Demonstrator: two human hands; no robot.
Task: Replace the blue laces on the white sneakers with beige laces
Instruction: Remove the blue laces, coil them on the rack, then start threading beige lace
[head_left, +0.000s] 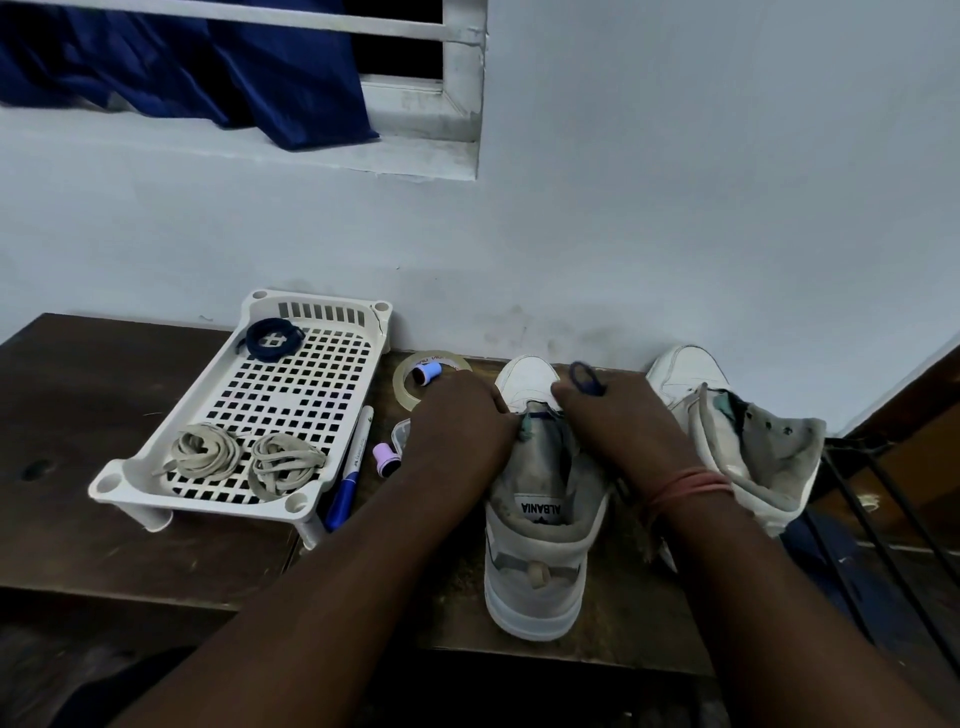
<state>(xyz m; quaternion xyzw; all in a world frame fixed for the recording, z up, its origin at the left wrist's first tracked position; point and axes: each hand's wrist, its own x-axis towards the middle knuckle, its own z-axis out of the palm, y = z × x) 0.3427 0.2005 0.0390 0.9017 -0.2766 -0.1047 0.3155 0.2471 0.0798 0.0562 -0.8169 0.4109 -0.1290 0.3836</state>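
Note:
A white sneaker (540, 525) stands on the wooden table with its heel toward me. My left hand (462, 415) grips its left side near the eyelets. My right hand (618, 415) holds a loop of blue lace (586, 378) above the toe; a short run of blue lace still crosses the lowest eyelets. A second white sneaker (748, 436) without laces stands to the right. In the white tray (358, 332) lie two beige lace bundles (208, 457) (285, 467) at the front and a coiled blue lace (272, 338) at the back.
Between tray and sneaker lie a blue marker (350, 473), a tape roll (405, 384) with a small blue cap, and a purple cap (387, 460). The wall stands right behind. A black wire rack (883, 519) stands past the table's right edge.

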